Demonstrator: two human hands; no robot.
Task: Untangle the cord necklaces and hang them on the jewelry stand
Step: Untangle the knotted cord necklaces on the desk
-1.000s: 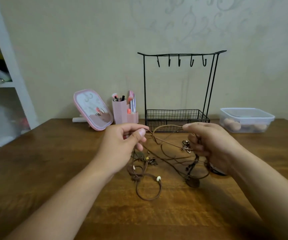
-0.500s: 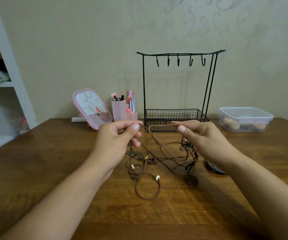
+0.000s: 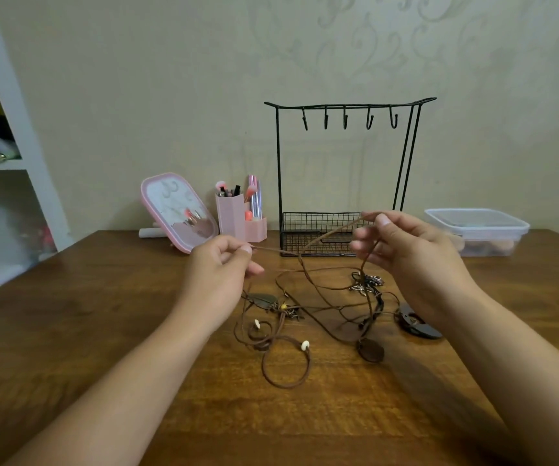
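Note:
A tangle of brown cord necklaces (image 3: 308,314) with white beads, metal charms and dark round pendants lies on the wooden table (image 3: 86,331). My left hand (image 3: 219,274) pinches one brown cord between thumb and forefinger, above the table. My right hand (image 3: 409,253) pinches the same cord higher up, so the cord runs taut between them in front of the stand's basket. The black wire jewelry stand (image 3: 348,169) stands behind the tangle; its several hooks along the top bar are bare.
A pink-framed mirror (image 3: 175,210) leans at the back left beside a pink holder with brushes (image 3: 237,213). A clear lidded plastic box (image 3: 479,230) sits at the back right. White shelving (image 3: 19,136) stands at the far left. A dark disc pendant (image 3: 416,322) lies under my right wrist.
Both hands moved apart and my right hand rose, pulling a length of cord out of the tangle and stretching it straight between them.

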